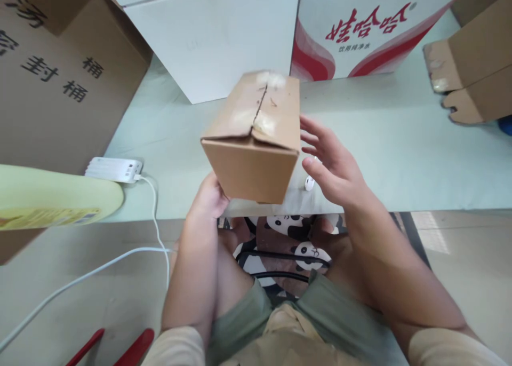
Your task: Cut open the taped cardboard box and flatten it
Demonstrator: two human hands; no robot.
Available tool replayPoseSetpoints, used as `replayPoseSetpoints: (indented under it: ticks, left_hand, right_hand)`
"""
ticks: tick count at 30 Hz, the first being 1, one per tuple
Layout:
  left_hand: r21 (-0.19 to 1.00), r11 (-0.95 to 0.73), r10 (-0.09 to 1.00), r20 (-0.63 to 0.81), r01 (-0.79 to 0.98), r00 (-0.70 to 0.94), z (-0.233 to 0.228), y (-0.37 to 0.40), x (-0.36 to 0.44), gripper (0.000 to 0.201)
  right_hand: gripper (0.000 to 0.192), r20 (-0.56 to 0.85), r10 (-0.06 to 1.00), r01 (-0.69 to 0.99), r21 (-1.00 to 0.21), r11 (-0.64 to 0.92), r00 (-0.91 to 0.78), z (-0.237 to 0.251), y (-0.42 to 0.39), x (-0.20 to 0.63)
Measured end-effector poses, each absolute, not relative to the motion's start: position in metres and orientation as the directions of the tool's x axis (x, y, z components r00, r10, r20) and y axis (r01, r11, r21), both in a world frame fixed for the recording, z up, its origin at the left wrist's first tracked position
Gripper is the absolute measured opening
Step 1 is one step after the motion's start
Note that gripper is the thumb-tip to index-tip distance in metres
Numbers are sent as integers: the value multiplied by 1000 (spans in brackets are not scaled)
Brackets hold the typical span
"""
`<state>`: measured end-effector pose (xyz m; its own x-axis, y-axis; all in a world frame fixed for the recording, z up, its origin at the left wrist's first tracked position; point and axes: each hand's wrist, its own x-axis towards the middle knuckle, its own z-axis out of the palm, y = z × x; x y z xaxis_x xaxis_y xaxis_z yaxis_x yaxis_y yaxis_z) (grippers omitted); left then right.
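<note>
A small brown cardboard box (252,166) is tilted up above the table's near edge, its taped top seam partly lifted at the front. Its lower left side rests in my left hand (211,196), whose fingers are mostly hidden beneath and behind it. Beside the box's right face, my right hand (334,166) has its fingers spread and thumb apart; whether the fingertips touch the cardboard I cannot tell. A small white object (309,182) lies on the table just behind my right thumb, partly covered by it.
White cartons, one with red lettering (352,35), stand along the back. A large brown carton (76,88) and a yellow-green bottle (60,192) occupy the left. Near them a white power bank (114,169) trails a white cable (155,211). An opened cardboard box (476,67) sits at right.
</note>
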<state>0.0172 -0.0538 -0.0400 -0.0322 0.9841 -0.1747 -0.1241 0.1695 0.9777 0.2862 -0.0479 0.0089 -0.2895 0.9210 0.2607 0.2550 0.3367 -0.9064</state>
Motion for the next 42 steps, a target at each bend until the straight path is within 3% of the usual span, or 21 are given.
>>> replayPoseSetpoints:
  ticks: [3, 10, 14, 17, 20, 24, 27, 30, 32, 34, 39, 42]
  left_hand:
    - [966, 257, 966, -258, -33, -29, -44, -54, 22, 30]
    - [993, 121, 991, -121, 10, 59, -44, -52, 22, 52]
    - [995, -104, 987, 104, -1, 121, -42, -55, 20, 77]
    - [946, -291, 947, 264, 141, 181, -37, -57, 19, 91]
    - [873, -395, 908, 325, 286, 263, -34, -60, 22, 78]
    - [864, -412, 897, 329, 290, 296, -39, -60, 26, 65]
    - [872, -401, 905, 327, 282, 273, -43, -60, 27, 65]
    - [878, -399, 904, 330, 263, 270, -45, -60, 27, 65]
    - [879, -405, 900, 335, 252, 279, -46, -59, 27, 63]
    - [878, -414, 894, 342, 241, 289, -47, -59, 27, 62]
    - [865, -427, 889, 349, 263, 295, -47, -59, 27, 63]
    - [850, -440, 883, 352, 290, 310, -45, -61, 28, 60]
  right_hand:
    - [58, 259, 928, 273, -903, 331, -268, 8, -48, 288]
    - [62, 130, 937, 274, -935, 225, -324, 1, -49, 286]
    - [67, 45, 940, 279, -949, 145, -337, 0, -48, 286]
    - [65, 17, 943, 271, -956, 112, -332, 0, -47, 285]
    - [65, 15, 944, 254, -962, 104, -331, 0, -46, 285]
    - [61, -6, 956, 291, -953, 83, -293, -6, -42, 289]
    - [44, -55, 990, 512, -859, 21, -132, -13, -34, 298]
    - [42, -193, 980, 836, -545, -67, -47, -19, -27, 306]
    - [46, -303, 952, 931, -358, -65, -50, -22, -26, 308]
    - [43, -374, 926, 960, -273, -61, -47, -22, -26, 306]
    - [20, -386, 922, 964, -241, -108, 7, -19, -26, 302]
    - [15, -241, 970, 888, -439, -139, 33, -15, -25, 303]
